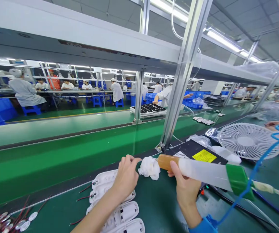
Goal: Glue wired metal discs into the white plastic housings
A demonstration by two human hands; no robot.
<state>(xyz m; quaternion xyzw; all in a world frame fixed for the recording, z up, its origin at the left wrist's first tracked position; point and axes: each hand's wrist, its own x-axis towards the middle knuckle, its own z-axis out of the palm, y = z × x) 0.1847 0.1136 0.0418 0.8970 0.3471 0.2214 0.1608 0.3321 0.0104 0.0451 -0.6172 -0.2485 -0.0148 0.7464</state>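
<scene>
Five white shells [131,208] are lying nearest; right fingers [175,168] are gripping one slanting syringe [202,170], pointing left; left fingers' [127,161] hold is unclear.

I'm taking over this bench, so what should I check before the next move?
1. Syringe gripped by the right hand: ok.
2. Green cap seated on the syringe: ok.
3. Blue hose clear of the cap in view: not ok, crosses in front.
4. White shells lined up: ok.
5. Wired discs spread singly: not ok, mostly heaped.
6. Left hand touching the tissue: cannot tell.
</scene>
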